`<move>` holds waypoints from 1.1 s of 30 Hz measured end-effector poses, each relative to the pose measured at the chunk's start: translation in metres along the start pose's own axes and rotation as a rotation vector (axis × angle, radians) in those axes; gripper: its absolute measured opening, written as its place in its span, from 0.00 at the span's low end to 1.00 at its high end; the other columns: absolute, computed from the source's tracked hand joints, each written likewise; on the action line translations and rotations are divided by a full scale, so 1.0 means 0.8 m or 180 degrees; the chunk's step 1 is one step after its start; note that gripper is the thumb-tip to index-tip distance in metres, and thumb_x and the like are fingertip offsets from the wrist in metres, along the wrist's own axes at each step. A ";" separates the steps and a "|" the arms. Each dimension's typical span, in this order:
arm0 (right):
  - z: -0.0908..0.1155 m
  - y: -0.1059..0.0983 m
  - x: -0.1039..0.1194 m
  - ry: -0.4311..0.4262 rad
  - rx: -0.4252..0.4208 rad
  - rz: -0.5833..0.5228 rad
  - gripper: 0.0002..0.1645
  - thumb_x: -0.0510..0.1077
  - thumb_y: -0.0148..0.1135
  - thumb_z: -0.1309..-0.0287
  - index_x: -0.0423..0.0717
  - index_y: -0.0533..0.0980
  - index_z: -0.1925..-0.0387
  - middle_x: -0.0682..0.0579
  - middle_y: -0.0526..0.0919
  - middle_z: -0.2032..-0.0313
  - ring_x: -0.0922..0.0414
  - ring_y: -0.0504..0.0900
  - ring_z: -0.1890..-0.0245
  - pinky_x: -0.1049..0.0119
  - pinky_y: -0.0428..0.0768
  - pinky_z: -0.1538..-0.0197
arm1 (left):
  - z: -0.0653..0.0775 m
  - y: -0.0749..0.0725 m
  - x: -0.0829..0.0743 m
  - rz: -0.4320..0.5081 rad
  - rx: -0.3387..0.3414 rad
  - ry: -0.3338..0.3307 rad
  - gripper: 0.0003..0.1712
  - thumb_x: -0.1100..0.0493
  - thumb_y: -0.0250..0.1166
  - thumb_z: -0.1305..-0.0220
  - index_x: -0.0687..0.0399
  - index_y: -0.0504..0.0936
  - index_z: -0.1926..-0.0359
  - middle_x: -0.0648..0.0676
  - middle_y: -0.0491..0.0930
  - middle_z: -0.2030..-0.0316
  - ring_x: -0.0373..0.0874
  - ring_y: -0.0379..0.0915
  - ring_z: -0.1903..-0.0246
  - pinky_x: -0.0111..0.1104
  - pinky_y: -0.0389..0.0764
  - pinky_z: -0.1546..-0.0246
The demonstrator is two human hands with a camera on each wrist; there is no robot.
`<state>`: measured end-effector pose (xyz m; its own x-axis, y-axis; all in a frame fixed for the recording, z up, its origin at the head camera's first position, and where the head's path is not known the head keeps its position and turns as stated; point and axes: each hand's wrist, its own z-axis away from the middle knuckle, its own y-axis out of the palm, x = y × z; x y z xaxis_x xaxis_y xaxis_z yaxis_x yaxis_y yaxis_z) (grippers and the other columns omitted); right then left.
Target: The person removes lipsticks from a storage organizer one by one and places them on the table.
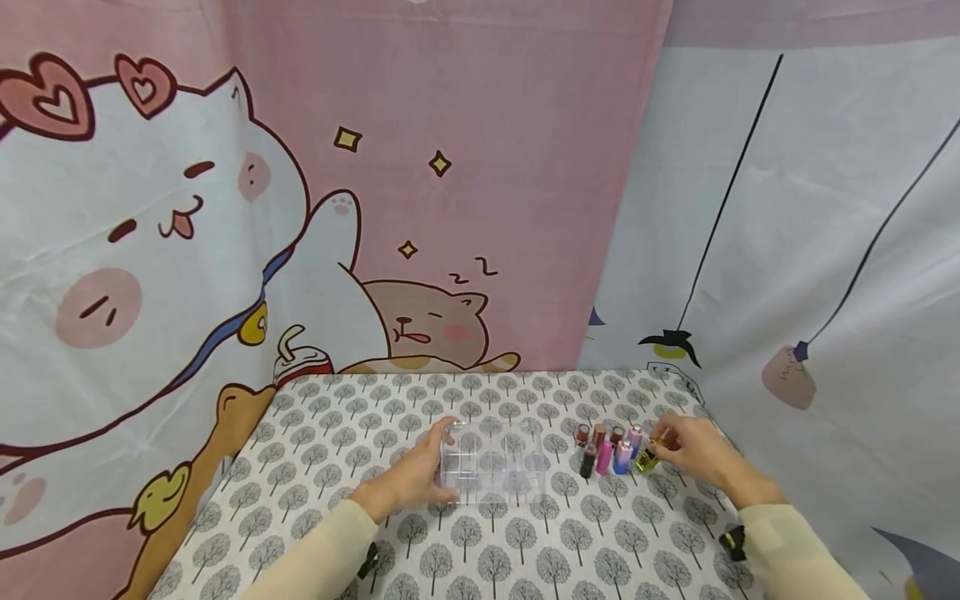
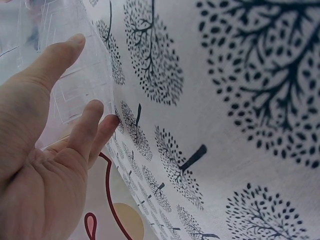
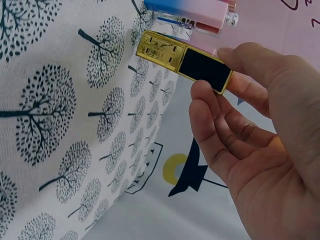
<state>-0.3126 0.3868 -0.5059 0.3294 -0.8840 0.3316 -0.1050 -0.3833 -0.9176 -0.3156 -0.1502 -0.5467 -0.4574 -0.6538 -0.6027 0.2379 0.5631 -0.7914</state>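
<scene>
My left hand (image 1: 411, 471) holds a clear plastic organizer box (image 1: 491, 496) by its left end, with the thumb at the near corner and fingers at the far one. In the left wrist view the transparent wall (image 2: 80, 75) shows divided compartments between thumb and fingers. My right hand (image 1: 686, 446) pinches a gold and black lipstick tube (image 3: 182, 62) by its black end. Its gold end points toward the table, beside a group of lipsticks. Among these stand a pink-and-blue tube (image 1: 623, 458), a bright pink tube (image 1: 604, 458) and a dark tube (image 1: 588, 461).
Behind the front tubes stand several more, including a reddish-brown one (image 1: 599, 435) and another pink-and-blue one (image 1: 635, 435). A tree-print cloth (image 1: 435, 558) covers the table. Cartoon-print curtains (image 1: 525, 208) hang along the table's back and sides.
</scene>
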 end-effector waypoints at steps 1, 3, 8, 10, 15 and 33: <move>0.000 0.001 0.001 0.0018 0.0005 -0.0014 0.08 0.41 0.81 0.29 0.45 0.87 0.56 0.57 0.90 0.66 0.63 0.84 0.67 0.70 0.86 0.66 | 0.000 -0.001 0.000 0.0013 0.0000 -0.0003 0.81 0.54 0.93 0.42 0.44 0.42 0.05 0.65 0.73 0.19 0.38 0.78 0.60 0.33 0.88 0.57; 0.000 0.003 0.003 0.0007 -0.0004 -0.0035 0.07 0.40 0.81 0.30 0.44 0.88 0.57 0.56 0.90 0.67 0.64 0.83 0.68 0.70 0.85 0.68 | 0.000 -0.001 -0.001 0.0028 -0.0002 -0.0014 0.81 0.54 0.93 0.43 0.43 0.42 0.05 0.65 0.73 0.19 0.39 0.78 0.61 0.34 0.88 0.58; -0.001 0.007 0.007 -0.0027 -0.0082 -0.0022 0.05 0.38 0.80 0.31 0.42 0.89 0.58 0.57 0.89 0.69 0.66 0.81 0.71 0.71 0.83 0.70 | -0.001 -0.001 -0.002 0.0010 0.0003 -0.0026 0.82 0.54 0.93 0.43 0.43 0.42 0.05 0.65 0.73 0.19 0.38 0.78 0.61 0.34 0.88 0.57; 0.000 0.009 0.008 -0.0011 -0.0089 -0.0023 0.04 0.39 0.79 0.29 0.42 0.89 0.58 0.57 0.89 0.70 0.66 0.80 0.71 0.71 0.83 0.71 | -0.001 0.000 -0.002 0.0007 0.0003 -0.0026 0.81 0.54 0.93 0.42 0.43 0.42 0.05 0.65 0.73 0.19 0.38 0.78 0.60 0.34 0.88 0.56; 0.000 0.013 0.009 -0.0011 -0.0136 0.0001 0.05 0.40 0.77 0.27 0.41 0.90 0.58 0.57 0.89 0.70 0.66 0.79 0.72 0.70 0.81 0.71 | -0.001 0.000 -0.001 0.0006 -0.0003 -0.0026 0.81 0.55 0.93 0.42 0.45 0.43 0.05 0.65 0.73 0.20 0.37 0.78 0.59 0.33 0.88 0.56; -0.004 0.015 0.016 0.0141 -0.0058 0.0004 0.05 0.45 0.79 0.25 0.47 0.91 0.57 0.56 0.91 0.69 0.63 0.82 0.71 0.67 0.83 0.70 | 0.000 0.000 -0.001 0.0152 0.0016 0.0011 0.81 0.57 0.92 0.42 0.45 0.42 0.05 0.67 0.71 0.19 0.38 0.79 0.62 0.31 0.88 0.60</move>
<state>-0.3129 0.3701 -0.5122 0.2875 -0.8953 0.3401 -0.1226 -0.3866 -0.9140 -0.3150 -0.1501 -0.5462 -0.4484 -0.6244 -0.6396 0.2640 0.5911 -0.7622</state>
